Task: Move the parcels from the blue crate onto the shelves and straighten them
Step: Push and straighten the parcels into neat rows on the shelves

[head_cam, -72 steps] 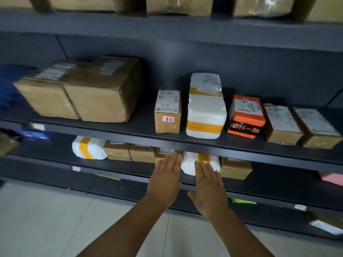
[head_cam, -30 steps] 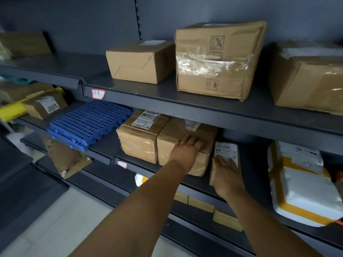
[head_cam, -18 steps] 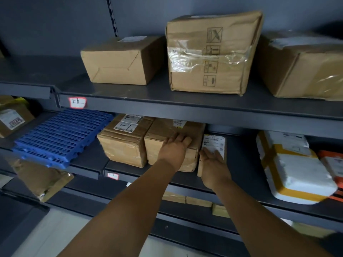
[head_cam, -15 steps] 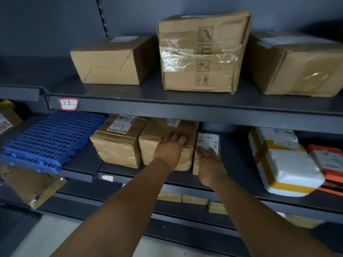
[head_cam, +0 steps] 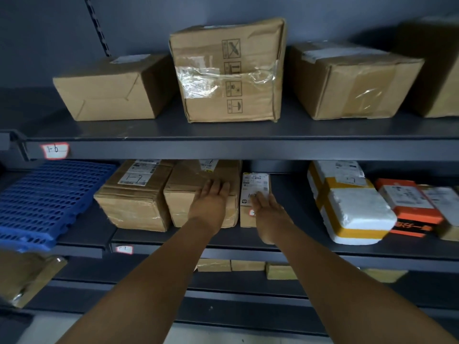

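Parcels of creased brown cardboard, left hand (head_cam: pixel 210 204) flat on one (head_cam: pixel 198 194), right hand (head_cam: pixel 269 214) straight-fingered against narrow box (head_cam: pixel 250 189)

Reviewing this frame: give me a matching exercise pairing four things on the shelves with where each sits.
Things:
1. taped tall box
2. blue plastic grid panel
3. narrow labelled box
4. white foam parcel

Places:
A. under the right hand
B. top shelf, middle
C. middle shelf, far left
D. middle shelf, beside the orange box

Pairs: 1-B, 2-C, 3-A, 4-D
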A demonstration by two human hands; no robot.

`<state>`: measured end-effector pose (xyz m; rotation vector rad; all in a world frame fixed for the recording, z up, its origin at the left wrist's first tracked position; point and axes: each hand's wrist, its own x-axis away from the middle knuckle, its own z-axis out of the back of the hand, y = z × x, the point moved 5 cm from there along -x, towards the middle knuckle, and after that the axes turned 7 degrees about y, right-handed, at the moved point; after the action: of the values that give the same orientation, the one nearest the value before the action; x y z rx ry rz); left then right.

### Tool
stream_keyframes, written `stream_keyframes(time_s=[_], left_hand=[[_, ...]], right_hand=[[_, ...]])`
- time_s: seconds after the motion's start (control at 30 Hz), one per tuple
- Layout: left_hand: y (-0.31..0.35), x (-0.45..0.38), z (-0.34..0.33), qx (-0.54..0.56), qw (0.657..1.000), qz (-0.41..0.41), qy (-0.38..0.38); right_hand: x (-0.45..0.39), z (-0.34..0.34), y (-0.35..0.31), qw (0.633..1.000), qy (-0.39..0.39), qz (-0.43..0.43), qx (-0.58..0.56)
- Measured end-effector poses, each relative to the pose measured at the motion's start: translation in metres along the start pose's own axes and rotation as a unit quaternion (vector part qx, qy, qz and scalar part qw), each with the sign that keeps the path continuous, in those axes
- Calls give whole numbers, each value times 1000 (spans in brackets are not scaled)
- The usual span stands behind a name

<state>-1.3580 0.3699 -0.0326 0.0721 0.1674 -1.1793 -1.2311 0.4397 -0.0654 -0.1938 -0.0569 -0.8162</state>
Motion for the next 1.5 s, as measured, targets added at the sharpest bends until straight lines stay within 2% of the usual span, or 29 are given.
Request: stream_keyframes(time_s=[0.13,0.4,0.6,0.8,1.13,1.33,1.5], left_hand=[[5,2,1,-3,1000,1,3],[70,10,17,27,997,-69,32],[150,12,27,74,992,-100,25],[251,8,31,114,987,-114,27],[405,-9,13,104,984,-142,-13],[467,-34,-6,68,985,-153,-49],[486,-51,-24,37,986,-144,-70]], right_hand=[[0,5,5,1000,-2,4,15],[34,28,42,995,92,-18,22],[74,49,105,992,119,-43,9],[109,65,198,988,142,-55,10],[149,63,375,983,115,-144,-14],[161,49,468,972,73,-221,-20],[157,34,525,961,32,-273,-28]])
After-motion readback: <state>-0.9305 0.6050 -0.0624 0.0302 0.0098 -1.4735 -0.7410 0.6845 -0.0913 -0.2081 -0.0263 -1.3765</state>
